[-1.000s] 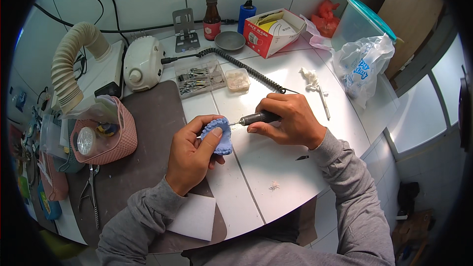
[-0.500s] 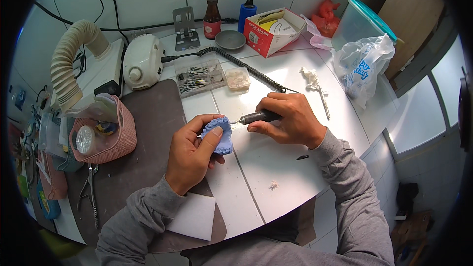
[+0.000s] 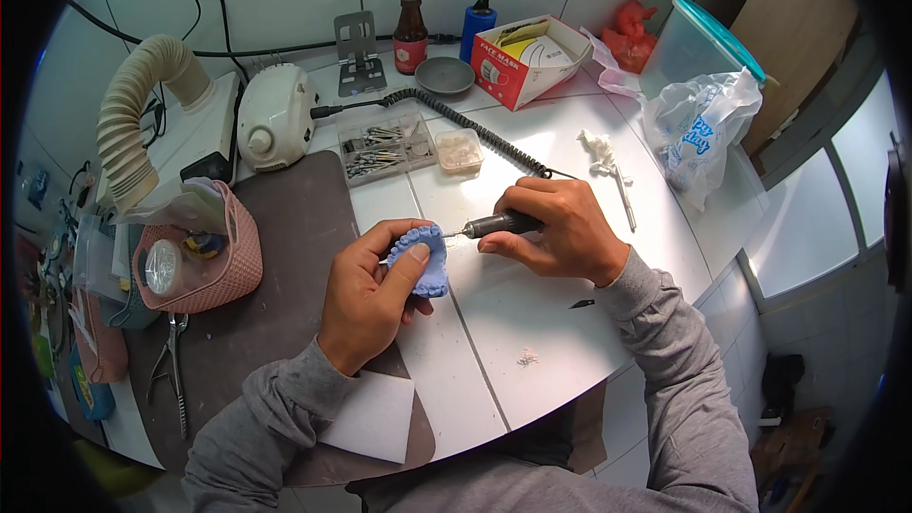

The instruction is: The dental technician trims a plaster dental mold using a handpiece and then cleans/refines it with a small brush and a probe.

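Plainly, the blue tooth model (image 3: 433, 273) is held up over the counter (image 3: 556, 328) in the left hand (image 3: 364, 296), pinched between the thumb, which is pressed on its smooth face, and the fingers, which are curled behind it and partly hidden. By its look, it can be judged light and stiff, rather like plaster, with the knobbly teeth along its curved rim most easily chipped; a slight slipperiness may be expected if dust is left on it. It is best taken by the thick middle, with hard pressure kept off the teeth. The dark drill (image 3: 499, 224) is gripped by its barrel in the right hand (image 3: 568, 228), with thumb and fingers closed around it; it is probably the heavier and firmer of the two. Its thin bit (image 3: 453, 235) is pointed at the model's upper right edge, though whether contact is made cannot be told.
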Demonstrator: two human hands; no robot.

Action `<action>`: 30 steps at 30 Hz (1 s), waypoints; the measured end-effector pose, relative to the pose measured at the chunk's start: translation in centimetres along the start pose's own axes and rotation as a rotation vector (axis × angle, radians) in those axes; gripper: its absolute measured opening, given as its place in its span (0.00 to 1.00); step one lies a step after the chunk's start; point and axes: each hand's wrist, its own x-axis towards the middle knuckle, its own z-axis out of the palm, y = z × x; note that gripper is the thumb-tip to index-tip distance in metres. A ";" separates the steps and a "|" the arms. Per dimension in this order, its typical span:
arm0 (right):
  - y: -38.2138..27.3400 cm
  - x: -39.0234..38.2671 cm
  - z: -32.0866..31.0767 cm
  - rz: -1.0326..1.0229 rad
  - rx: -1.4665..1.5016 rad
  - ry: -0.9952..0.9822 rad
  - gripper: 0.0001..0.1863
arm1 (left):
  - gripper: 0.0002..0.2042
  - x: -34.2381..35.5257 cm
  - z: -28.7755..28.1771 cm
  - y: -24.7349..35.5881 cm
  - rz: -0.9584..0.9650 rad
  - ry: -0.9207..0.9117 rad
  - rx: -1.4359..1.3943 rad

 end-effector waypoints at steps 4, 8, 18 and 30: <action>-0.3 0.1 -0.2 0.007 0.010 -0.030 0.25 | 0.17 0.0 0.0 0.0 0.000 -0.003 0.005; -0.3 0.1 -0.3 0.004 0.016 -0.027 0.25 | 0.17 0.0 0.0 0.0 0.005 0.001 0.017; -0.4 0.1 -0.1 0.011 0.024 -0.052 0.24 | 0.17 0.0 0.0 0.0 0.013 -0.007 0.037; -0.3 0.0 0.1 -0.045 0.004 -0.050 0.29 | 0.18 -0.1 0.0 0.1 0.026 0.005 0.032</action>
